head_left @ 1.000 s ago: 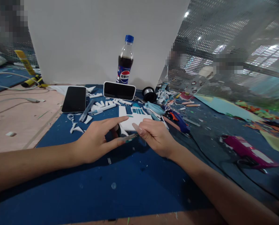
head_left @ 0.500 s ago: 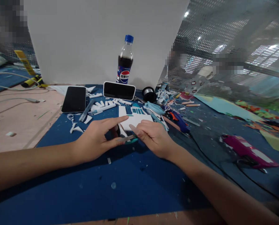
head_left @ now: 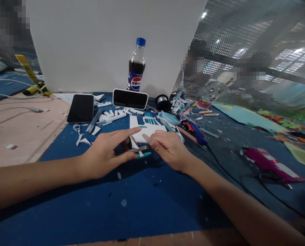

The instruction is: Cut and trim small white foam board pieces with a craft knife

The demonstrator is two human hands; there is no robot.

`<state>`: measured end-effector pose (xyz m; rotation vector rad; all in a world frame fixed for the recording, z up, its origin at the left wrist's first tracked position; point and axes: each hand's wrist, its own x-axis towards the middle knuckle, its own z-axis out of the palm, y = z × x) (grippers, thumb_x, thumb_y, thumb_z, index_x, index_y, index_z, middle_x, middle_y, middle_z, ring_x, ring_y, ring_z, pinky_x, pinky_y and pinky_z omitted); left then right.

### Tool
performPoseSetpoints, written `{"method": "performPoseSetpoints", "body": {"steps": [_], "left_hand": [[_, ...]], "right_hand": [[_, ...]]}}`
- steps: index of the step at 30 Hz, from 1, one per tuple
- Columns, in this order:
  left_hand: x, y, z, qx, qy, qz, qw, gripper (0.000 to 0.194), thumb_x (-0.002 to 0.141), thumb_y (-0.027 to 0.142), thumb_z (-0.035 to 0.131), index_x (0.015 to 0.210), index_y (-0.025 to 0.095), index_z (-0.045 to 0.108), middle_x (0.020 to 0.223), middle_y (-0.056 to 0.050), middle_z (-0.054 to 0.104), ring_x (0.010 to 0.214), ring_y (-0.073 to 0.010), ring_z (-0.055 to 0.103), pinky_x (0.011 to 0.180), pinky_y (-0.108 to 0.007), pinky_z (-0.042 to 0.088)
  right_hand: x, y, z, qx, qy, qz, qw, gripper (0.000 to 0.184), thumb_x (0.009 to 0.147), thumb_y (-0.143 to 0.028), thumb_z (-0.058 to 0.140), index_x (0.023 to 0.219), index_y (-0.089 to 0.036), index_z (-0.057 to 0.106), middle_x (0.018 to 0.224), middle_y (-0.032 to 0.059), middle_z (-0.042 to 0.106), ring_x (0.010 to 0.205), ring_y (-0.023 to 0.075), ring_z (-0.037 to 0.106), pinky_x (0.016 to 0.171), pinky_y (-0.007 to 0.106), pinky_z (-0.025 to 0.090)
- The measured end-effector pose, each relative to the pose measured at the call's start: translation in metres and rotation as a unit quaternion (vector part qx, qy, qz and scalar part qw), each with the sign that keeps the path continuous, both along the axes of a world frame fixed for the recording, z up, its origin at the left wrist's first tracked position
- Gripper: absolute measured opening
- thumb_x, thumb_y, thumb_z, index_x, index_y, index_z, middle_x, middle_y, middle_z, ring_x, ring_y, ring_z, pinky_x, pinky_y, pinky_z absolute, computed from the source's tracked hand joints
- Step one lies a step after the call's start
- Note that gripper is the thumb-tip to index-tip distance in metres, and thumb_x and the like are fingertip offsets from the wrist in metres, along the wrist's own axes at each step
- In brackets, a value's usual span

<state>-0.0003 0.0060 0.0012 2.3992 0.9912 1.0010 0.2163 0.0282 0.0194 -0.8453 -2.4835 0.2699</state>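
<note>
My left hand (head_left: 109, 148) comes in from the left, its thumb and forefinger around a small white piece (head_left: 135, 143) with a pointed end. In my right hand (head_left: 168, 148) the fingers are curled round a knife, whose handle is hidden in the grip. Its thin metal blade (head_left: 141, 148) points left and lies across the white piece, close to my left thumb. Just beyond both hands a white sheet (head_left: 144, 133) lies on the blue mat (head_left: 101, 212), with a white piece bearing teal squares (head_left: 150, 121) behind it.
White offcuts (head_left: 114, 116) and a tablet (head_left: 81, 108) lie back left. A phone (head_left: 130, 99) leans before a cola bottle (head_left: 137, 66). A wire spool (head_left: 163, 102), a blue glue gun (head_left: 195, 132) with its cord, and a magenta device (head_left: 272, 165) are to the right.
The blade has shifted slightly against the white piece, and more of that piece's lower end shows below it. My left thumb has moved a little. The surrounding things stay put.
</note>
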Motion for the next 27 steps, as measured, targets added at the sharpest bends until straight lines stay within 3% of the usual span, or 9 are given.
{"method": "performPoseSetpoints", "body": {"steps": [8,13,18,22,27], "left_hand": [[0.001,0.002,-0.002,0.013,0.027,0.003,1.000,0.046,0.086,0.030,0.049,0.129,0.019,0.041,0.091,-0.005,0.066,0.074,-0.0157,0.062,0.058,-0.023,0.048],[0.004,0.002,0.001,-0.025,0.034,0.049,0.998,0.048,0.083,0.032,0.052,0.126,0.017,0.039,0.082,-0.003,0.065,0.069,-0.0162,0.062,0.054,-0.024,0.046],[0.006,0.001,0.002,-0.004,0.064,0.110,0.992,0.031,0.078,0.032,0.057,0.103,0.015,0.051,0.082,-0.005,0.064,0.068,-0.0183,0.062,0.054,-0.027,0.048],[0.006,0.003,-0.002,0.057,0.094,0.081,0.991,0.026,0.079,0.029,0.058,0.102,0.016,0.057,0.098,-0.009,0.065,0.091,-0.0233,0.060,0.078,-0.037,0.049],[0.006,0.003,-0.003,0.071,0.081,0.054,0.993,0.037,0.081,0.026,0.054,0.116,0.013,0.054,0.099,-0.011,0.063,0.087,-0.0211,0.060,0.076,-0.035,0.051]], "right_hand": [[-0.003,-0.002,-0.003,-0.004,0.012,0.006,1.000,0.041,0.095,-0.036,0.028,0.060,-0.017,0.039,0.058,-0.0008,0.041,0.058,0.0112,0.039,0.057,0.024,0.029],[0.000,-0.003,0.001,-0.152,0.120,-0.022,0.981,0.048,0.094,-0.046,0.023,0.064,-0.016,0.046,0.057,-0.0020,0.041,0.052,0.0091,0.038,0.053,0.023,0.029],[-0.006,-0.015,0.007,-0.272,0.086,-0.042,0.958,0.026,0.084,-0.039,0.050,0.098,-0.017,0.053,0.056,-0.0073,0.031,0.048,0.0071,0.027,0.046,0.021,0.023],[-0.017,-0.024,0.005,-0.310,0.112,-0.061,0.942,0.018,0.082,-0.030,0.053,0.090,-0.015,0.058,0.053,-0.0077,0.028,0.047,0.0064,0.023,0.043,0.020,0.021],[-0.021,-0.024,0.003,-0.345,0.133,-0.082,0.925,0.019,0.079,-0.029,0.054,0.083,-0.012,0.061,0.054,-0.0059,0.036,0.046,0.0055,0.027,0.042,0.020,0.022]]}}
